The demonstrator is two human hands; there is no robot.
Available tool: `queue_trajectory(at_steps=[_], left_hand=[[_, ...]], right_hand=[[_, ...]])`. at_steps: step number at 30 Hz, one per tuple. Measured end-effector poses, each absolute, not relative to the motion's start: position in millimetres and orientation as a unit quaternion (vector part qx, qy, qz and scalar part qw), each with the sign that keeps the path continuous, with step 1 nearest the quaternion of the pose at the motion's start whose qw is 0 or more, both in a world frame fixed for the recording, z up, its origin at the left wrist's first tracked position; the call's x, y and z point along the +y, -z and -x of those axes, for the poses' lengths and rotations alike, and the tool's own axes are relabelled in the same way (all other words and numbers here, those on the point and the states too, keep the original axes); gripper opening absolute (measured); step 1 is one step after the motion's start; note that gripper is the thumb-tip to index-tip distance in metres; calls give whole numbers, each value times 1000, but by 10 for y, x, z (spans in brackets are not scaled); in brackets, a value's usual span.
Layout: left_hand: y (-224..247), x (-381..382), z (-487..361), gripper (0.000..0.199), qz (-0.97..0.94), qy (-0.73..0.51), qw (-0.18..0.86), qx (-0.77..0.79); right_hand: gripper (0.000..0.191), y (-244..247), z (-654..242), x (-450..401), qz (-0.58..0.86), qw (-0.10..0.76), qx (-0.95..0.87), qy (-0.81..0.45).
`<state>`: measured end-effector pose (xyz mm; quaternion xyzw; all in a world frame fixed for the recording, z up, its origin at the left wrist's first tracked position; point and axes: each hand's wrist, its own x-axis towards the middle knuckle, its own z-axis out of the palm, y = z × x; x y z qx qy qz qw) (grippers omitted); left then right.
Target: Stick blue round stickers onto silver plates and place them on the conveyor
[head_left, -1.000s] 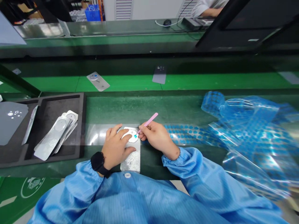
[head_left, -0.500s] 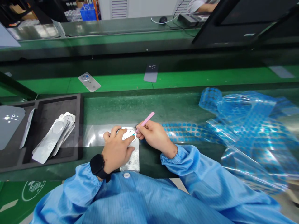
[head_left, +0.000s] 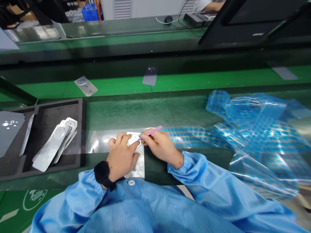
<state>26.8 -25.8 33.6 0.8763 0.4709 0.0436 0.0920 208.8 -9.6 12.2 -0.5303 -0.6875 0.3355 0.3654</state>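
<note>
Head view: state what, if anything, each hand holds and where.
The right hand holds the pink tool near its lower tip, upper end sticking out. The left hand lies on the silver panel, no grip visible.

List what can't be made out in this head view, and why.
Head view, all five:
Silver panel: much of its left side is hidden by the left hand.
Pink tool: tip too small to tell whether it touches the panel; right hand covers part.
Stacked panels: overlap hides the lower ones, so no sure count.
Grey sheet: cut off by the left edge.
Co-worker's arm: cut off by the top edge.
</note>
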Motion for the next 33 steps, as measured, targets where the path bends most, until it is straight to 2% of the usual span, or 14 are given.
queue_trajectory(at_steps=[10,18,22,29,33], left_hand=[[-327,-262,-276,33,-873,-41,92,476],[-314,-267,-279,32,-870,-49,98,480],[-307,-271,-278,33,-868,-52,104,482],[-288,-294,-276,32,-865,-55,103,488],[-241,-327,-257,38,-855,-95,89,502]], right_hand=[[16,-62,-2057,-143,493,387,-747,-223],[24,-140,-2058,-190,538,314,-744,-241],[26,-154,-2069,-201,539,304,-748,-241],[25,-140,-2077,-236,525,331,-742,-254],[18,-181,-2113,-136,563,373,-693,-254]])
